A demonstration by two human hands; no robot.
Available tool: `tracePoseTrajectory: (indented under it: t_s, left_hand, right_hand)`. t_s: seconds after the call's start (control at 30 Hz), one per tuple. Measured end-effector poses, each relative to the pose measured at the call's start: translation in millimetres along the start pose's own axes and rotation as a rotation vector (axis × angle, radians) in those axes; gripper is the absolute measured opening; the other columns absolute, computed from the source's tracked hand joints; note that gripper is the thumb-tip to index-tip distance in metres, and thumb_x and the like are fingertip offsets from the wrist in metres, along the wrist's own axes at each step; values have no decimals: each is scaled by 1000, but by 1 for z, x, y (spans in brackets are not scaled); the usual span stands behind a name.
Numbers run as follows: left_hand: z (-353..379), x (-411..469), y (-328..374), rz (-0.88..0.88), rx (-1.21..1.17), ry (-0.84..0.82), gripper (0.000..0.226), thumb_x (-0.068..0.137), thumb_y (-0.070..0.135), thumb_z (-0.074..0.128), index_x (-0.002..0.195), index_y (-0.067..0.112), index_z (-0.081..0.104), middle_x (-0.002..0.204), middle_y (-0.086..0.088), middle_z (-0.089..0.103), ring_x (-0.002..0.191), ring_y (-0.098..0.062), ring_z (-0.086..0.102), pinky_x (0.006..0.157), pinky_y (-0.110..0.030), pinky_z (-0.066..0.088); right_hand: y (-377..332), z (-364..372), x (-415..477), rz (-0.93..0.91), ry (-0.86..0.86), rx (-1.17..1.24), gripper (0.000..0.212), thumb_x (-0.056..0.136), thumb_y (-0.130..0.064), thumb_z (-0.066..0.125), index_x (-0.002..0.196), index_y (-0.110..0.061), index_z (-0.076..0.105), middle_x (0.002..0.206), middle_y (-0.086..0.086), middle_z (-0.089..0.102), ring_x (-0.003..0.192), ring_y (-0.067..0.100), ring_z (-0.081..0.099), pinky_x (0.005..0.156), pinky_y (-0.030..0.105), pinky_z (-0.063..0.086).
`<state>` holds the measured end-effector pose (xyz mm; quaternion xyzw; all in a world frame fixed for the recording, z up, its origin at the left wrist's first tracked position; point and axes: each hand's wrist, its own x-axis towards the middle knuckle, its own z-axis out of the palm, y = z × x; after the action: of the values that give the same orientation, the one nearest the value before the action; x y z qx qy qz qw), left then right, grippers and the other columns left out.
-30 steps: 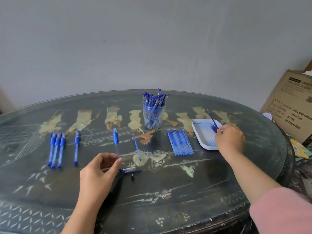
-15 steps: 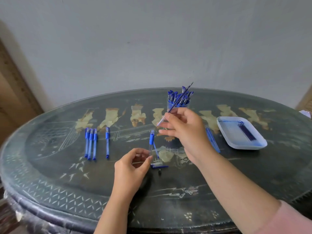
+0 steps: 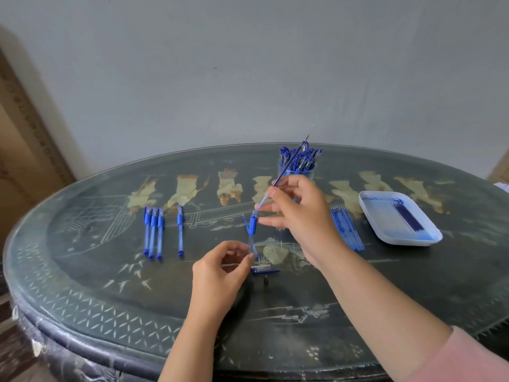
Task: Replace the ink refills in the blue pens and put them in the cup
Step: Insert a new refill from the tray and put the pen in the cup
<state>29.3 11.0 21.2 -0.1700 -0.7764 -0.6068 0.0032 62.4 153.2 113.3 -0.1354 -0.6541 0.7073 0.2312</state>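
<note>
My left hand (image 3: 220,268) pinches the lower end of a clear pen barrel with a blue grip (image 3: 252,226), held upright over the table. My right hand (image 3: 296,213) pinches a dark ink refill (image 3: 286,172), slanted up to the right, its lower end right at the barrel's open top. A blue pen cap (image 3: 264,270) and a small dark tip piece (image 3: 266,279) lie on the table just below. Behind my right hand stands the clear cup (image 3: 311,172) full of blue pens. Several capped blue pens (image 3: 153,232) lie in a row at the left.
A row of light-blue refills (image 3: 347,230) lies right of my right hand. A white tray (image 3: 385,219) holding dark refills sits at the far right. The dark oval table (image 3: 110,285) has a rounded front edge. A grey wall stands behind it.
My right hand left the tray carrying a refill and brought it to the barrel's top. The left hand kept holding the barrel. The view swung left.
</note>
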Motion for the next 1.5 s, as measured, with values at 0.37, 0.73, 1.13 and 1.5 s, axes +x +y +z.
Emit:
tracePoseTrajectory:
  t_s: [0.37,0.73,1.13,1.5]
  left_hand:
    - [-1,1,0,-9,0,-1,14,79,12,79,85,22,71,78,4,71,72,-2,67,69,-11,52]
    - [-1,1,0,-7,-2,-6,14,79,15,79,84,25,71,78,7,71,75,-4,68,69,-14,53]
    - [-1,2,-2,-3,-7,33,16,79,14,79,82,27,71,76,11,70,75,-4,68,69,-12,52]
    - [-2,2,-1,6,-19,42,13,80,13,79,85,22,71,78,10,70,75,0,66,67,-7,48]
  right_hand:
    - [-2,2,1,-13,-46,-86,6,97,-11,58,102,-9,56,99,9,65,75,17,73,67,37,62]
    - [-3,3,5,-69,-93,-211,5,96,-10,58,99,-12,56,94,7,67,74,13,72,65,33,62]
    - [0,7,8,-218,-189,-700,6,88,-16,68,90,-15,63,82,-7,66,77,7,64,70,20,53]
    - [25,-13,-17,-78,-164,-677,9,86,-25,70,92,-27,63,84,-7,66,77,5,64,75,29,56]
